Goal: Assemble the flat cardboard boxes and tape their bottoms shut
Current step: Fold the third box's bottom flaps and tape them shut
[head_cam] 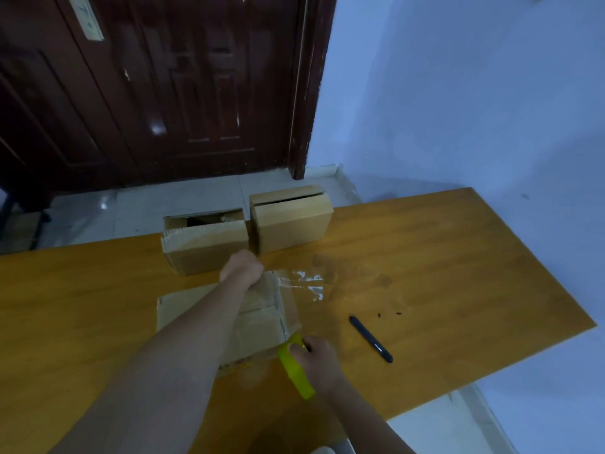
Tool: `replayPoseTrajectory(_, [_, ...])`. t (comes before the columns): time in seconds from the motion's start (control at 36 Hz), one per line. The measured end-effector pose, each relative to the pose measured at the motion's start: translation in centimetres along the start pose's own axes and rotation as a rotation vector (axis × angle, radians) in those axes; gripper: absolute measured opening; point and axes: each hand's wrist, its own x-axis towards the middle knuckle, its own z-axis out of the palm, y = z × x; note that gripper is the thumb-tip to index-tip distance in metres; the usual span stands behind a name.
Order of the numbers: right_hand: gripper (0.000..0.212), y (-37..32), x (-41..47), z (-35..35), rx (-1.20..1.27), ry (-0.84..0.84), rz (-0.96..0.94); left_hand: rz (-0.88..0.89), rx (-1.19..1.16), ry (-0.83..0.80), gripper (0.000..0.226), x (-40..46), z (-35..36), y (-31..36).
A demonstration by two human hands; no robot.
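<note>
The left hand [242, 267] reaches far forward, fingers curled over the far edge of the box [209, 319] on the surface [425, 257], pressing clear tape [304, 283] there. The right hand [316, 355], nearer the body, grips a yellow dispenser [296, 371] at the box's near corner. Three boxes show: this one and two more [204, 247] [289, 221] beyond the left hand. One black pen [371, 339] lies right of the right hand.

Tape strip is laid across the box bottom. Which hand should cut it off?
Right. The right hand already grips the yellow tape dispenser at the near edge of the cardboard box, where the clear tape ends. The left hand is at the box's far edge, holding it.
</note>
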Motion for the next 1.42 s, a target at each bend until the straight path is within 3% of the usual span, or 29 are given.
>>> replayPoseTrajectory(0.11, [0.045,0.1,0.8,-0.6,-0.001,0.0,0.024,0.26,-0.141,0.257,0.035,-1.2,0.8,-1.9])
replayPoseTrajectory(0.19, [0.043,-0.3,1.1,-1.2,0.039,-0.015,0.023,0.447,-0.041,0.361,0.043,-2.7,0.8,-3.6])
replayPoseTrajectory(0.31, [0.043,-0.9,1.6,-1.9,0.046,-0.044,-0.007,0.602,0.148,0.319,0.051,-5.1,1.5,-5.3])
replayPoseTrajectory(0.42, [0.041,-1.4,1.7,-2.1,0.102,-0.055,0.007,0.636,0.21,0.217,0.046,-7.1,3.1,-6.9])
replayPoseTrajectory(0.56, [0.032,-0.8,1.6,-1.1,0.173,-0.064,0.083,0.694,0.24,0.151,0.084,-7.6,4.0,-8.3])
replayPoseTrajectory(0.67, [0.037,-0.5,1.6,-0.5,0.237,-0.03,0.174,0.801,0.347,0.179,0.079,-7.5,4.2,-8.8])
replayPoseTrajectory(0.78, [0.021,-0.3,1.9,0.4,0.136,-0.066,0.171,0.767,0.377,0.132,0.074,-7.4,4.0,-8.8])
replayPoseTrajectory(0.86, [0.059,-0.1,2.4,0.4,0.059,-0.066,0.138,0.731,0.423,0.106,0.069,-7.4,3.9,-8.6])
replayPoseTrajectory(0.94, [0.102,1.3,1.8,-0.1,0.16,-0.087,0.102,0.718,0.414,0.097,0.068,-7.5,3.7,-8.5])
replayPoseTrajectory(0.97, [0.095,1.5,1.2,-0.3,0.182,-0.097,0.113,0.713,0.414,0.099,0.068,-7.5,3.7,-8.4])
replayPoseTrajectory(1.06, [0.029,2.6,-0.5,-1.0,0.304,-0.176,0.182,0.695,0.401,0.091,0.069,-7.5,3.6,-8.2])
replayPoseTrajectory(1.08, [0.021,3.3,-0.7,-1.1,0.324,-0.195,0.18,0.69,0.393,0.093,0.069,-7.6,3.5,-8.1])
replayPoseTrajectory(1.22, [0.04,5.5,-0.7,-1.3,0.349,-0.13,0.031,0.653,0.327,0.094,0.069,-7.4,3.7,-7.8])
replayPoseTrajectory(1.33, [0.071,5.9,0.1,-1.6,0.359,-0.047,-0.022,0.64,0.309,0.088,0.069,-7.2,3.9,-7.8])
replayPoseTrajectory(1.42, [0.045,5.3,0.7,-1.6,0.267,-0.009,0.007,0.631,0.316,0.084,0.069,-7.1,3.9,-7.8])
